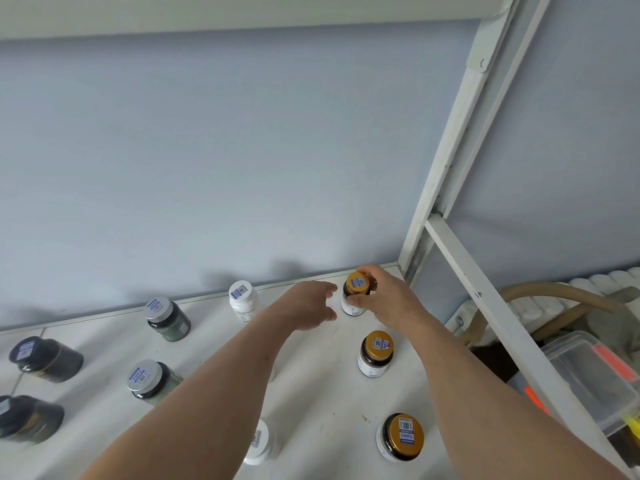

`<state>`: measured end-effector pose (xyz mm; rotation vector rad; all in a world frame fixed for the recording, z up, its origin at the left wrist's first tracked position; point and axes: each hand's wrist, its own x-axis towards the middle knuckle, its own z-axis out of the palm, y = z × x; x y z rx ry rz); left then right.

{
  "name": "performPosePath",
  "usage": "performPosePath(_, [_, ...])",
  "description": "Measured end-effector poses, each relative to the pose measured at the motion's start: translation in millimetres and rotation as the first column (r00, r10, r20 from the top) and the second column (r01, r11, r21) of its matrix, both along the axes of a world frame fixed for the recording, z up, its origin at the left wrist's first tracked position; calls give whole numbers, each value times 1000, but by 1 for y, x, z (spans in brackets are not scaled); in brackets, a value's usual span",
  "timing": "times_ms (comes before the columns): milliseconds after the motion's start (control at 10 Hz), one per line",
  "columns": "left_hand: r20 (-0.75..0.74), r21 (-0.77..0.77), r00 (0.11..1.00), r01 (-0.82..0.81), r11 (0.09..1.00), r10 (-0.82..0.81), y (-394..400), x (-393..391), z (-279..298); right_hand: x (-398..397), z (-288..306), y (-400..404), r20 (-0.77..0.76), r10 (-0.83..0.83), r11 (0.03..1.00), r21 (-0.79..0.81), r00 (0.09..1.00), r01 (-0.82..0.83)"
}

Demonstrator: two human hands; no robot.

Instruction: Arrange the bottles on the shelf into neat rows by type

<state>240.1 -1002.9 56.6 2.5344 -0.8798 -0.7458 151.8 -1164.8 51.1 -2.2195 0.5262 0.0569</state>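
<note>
Three dark bottles at lower right wear gold caps (358,283) with blue-and-white stickers. At left, greenish-black bottles carry silver lids (158,307) or black lids (25,348). One bottle (243,301) is all white. The shelf (322,386) is white, the wall (207,150) pale blue.

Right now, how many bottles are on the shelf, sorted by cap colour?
Gold caps: 3, the back one held in the right hand, the middle one and the front one.
Silver caps: 2.
White caps: 2, the second partly hidden by the left arm.
Dark caps: 2.
Total: 9.
</note>
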Motion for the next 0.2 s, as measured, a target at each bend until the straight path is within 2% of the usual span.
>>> performPosePath(100, [3,-10,1000,11,1000,-11,1,0,2,-1,3,0,-8,16,1000,-1,1000,-16])
performPosePath(200, [54,-64,998,14,998,-11,3,1,20,-1,25,3,91,-20,998,-62,996,26])
